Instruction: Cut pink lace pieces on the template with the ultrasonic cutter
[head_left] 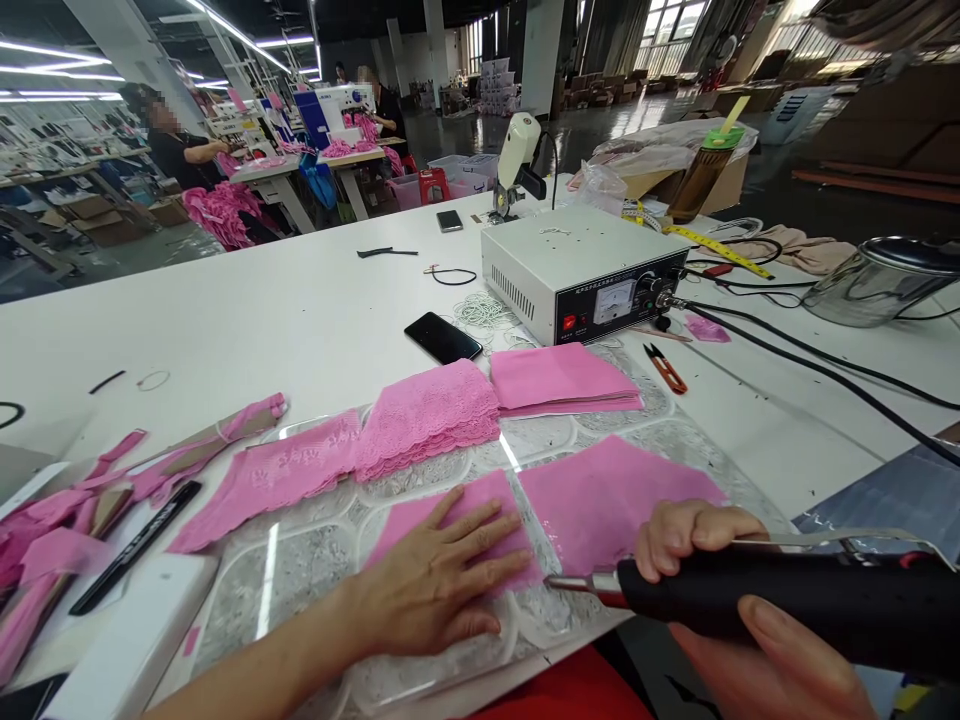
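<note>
My left hand (442,570) lies flat with fingers spread on a pink fabric piece (491,490), pressing it onto the clear patterned mat (307,570). In my right hand (750,590) is a black hand-held ultrasonic welder (840,600), fingers wrapped round its body. Its narrow metal tip points left and sits by the lower right edge of that piece. A second pink piece (607,495) lies just to the right, a thin gap between the two. Behind them are a stack of pink lace pieces (431,415) and a neat stack of plain pink pieces (562,377).
Beyond the stacks stand a control box (581,265) with cables, a phone (442,338) and orange thread snips (665,369). Pink strips (67,530), a black marker (135,547) and a white box (135,640) lie left. People work at sewing machines farther back.
</note>
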